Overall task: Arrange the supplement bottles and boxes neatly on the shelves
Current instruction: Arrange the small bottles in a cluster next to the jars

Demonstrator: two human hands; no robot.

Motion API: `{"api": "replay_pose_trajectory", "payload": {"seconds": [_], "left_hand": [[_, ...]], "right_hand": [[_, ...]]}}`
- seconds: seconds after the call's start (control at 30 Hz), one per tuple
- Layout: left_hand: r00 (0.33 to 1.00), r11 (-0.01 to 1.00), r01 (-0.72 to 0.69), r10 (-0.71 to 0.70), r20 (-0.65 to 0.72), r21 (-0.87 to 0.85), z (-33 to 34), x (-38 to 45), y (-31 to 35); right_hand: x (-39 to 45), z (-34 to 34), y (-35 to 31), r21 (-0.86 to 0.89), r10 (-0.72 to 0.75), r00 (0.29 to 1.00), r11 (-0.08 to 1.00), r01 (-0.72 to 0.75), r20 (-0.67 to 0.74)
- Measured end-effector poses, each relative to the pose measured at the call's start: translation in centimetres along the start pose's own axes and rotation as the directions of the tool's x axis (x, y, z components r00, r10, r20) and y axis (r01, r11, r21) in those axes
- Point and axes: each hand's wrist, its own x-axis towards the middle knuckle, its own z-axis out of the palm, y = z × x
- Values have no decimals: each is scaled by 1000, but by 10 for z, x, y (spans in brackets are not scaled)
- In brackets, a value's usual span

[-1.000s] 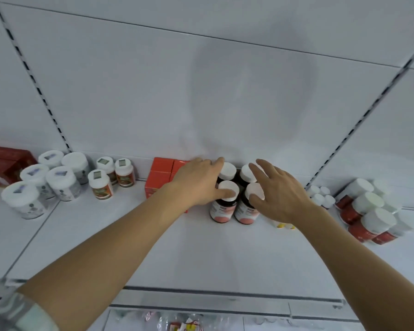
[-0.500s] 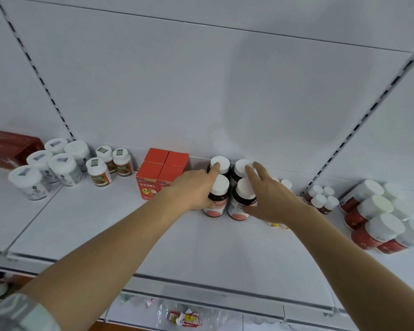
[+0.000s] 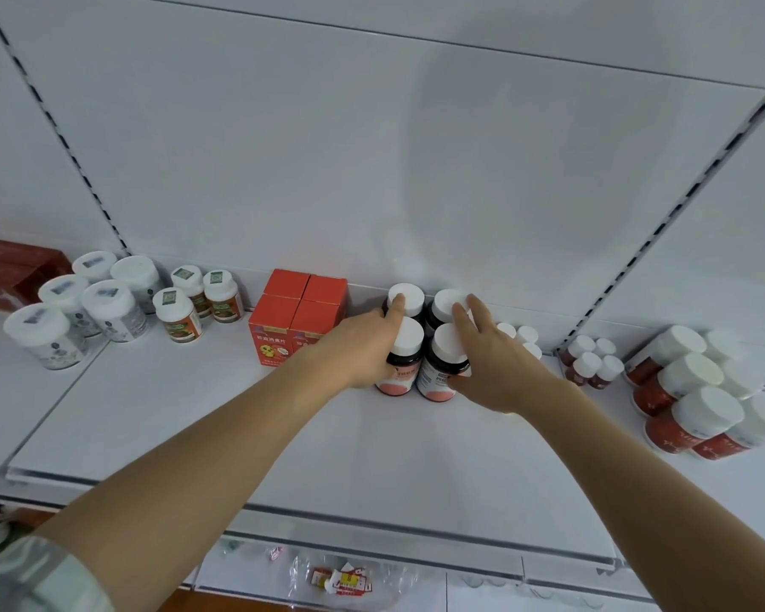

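Observation:
Four dark supplement bottles with white caps (image 3: 405, 360) stand in a tight two-by-two cluster at the back of the white shelf (image 3: 283, 435). My left hand (image 3: 363, 346) presses against the cluster's left side, its index finger reaching to the back-left cap (image 3: 411, 295). From the right, my right hand (image 3: 495, 368) presses in, fingers spread over the caps and thumb low on the front-right bottle (image 3: 438, 377). Just left of the cluster, partly behind my left hand, stand several red-orange boxes (image 3: 299, 320).
Large white-capped jars (image 3: 107, 302), small green-labelled bottles (image 3: 195, 302) and a dark red box (image 3: 14, 267) stand at the left. Small white-capped bottles (image 3: 526, 337), small red bottles (image 3: 592, 360) and big red jars (image 3: 698, 390) stand at the right. Plastic wrappers (image 3: 341, 580) lie below the shelf edge.
Both hands have slid from the bottle caps down onto the cluster's sides and closed in on it. The four bottles now stand tighter together.

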Motion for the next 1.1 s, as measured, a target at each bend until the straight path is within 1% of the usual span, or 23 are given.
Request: {"api": "replay_pose_trajectory", "payload": {"seconds": [0.57, 0.7, 0.8, 0.9, 1.03, 1.1], "left_hand": [[999, 1000, 19, -19, -33, 12, 5, 5, 2], [999, 1000, 17, -16, -45, 9, 4, 4, 2], [997, 999, 46, -45, -60, 7, 2, 3, 3], [992, 998, 68, -66, -106, 11, -4, 1, 4], [979, 997, 79, -75, -190, 10, -23, 1, 4], [969, 997, 77, -75, -236, -2, -34, 1, 11]], "right_hand": [[1, 10, -7, -32, 15, 1000, 999, -14, 20], [0, 10, -8, -48, 15, 1000, 999, -15, -1], [-2, 7, -7, -64, 9, 1000, 998, -10, -20], [-6, 2, -5, -75, -7, 999, 997, 4, -44], [-15, -8, 5, -108, -57, 998, 993, 54, -29], [-21, -15, 13, -121, -56, 998, 991, 51, -38]]}}
